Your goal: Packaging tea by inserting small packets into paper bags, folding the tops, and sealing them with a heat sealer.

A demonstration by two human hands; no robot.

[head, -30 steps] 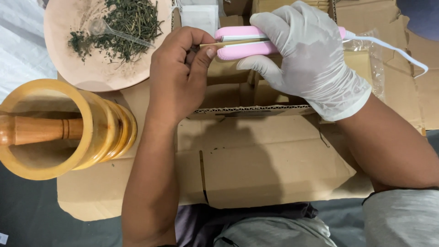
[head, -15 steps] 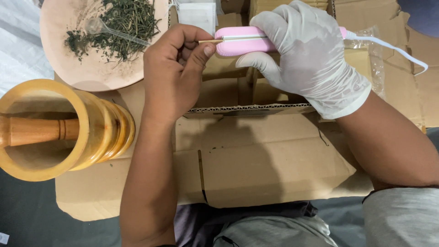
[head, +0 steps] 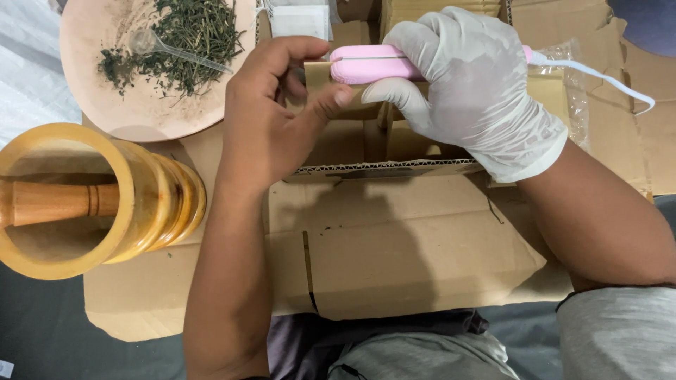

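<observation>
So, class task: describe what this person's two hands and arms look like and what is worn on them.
The right hand wears a thin, wrinkled white disposable glove ending at the wrist. The left hand is bare, without rings or a watch. Both forearms are uncovered; a grey sleeve shows at the right upper arm.

- Sealer (head: 366,65): smooth, glossy pink plastic.
- Glove (head: 486,98): thin, matt white rubber.
- Mortar (head: 105,204) and pestle (head: 49,203): polished wood.
- Box (head: 408,239): matt brown corrugated cardboard.
- Plate (head: 134,105): matt, dusty pink.

Gloved right hand (head: 472,84) clenched, bare left hand (head: 271,112) with fingers loosely curled.
</observation>
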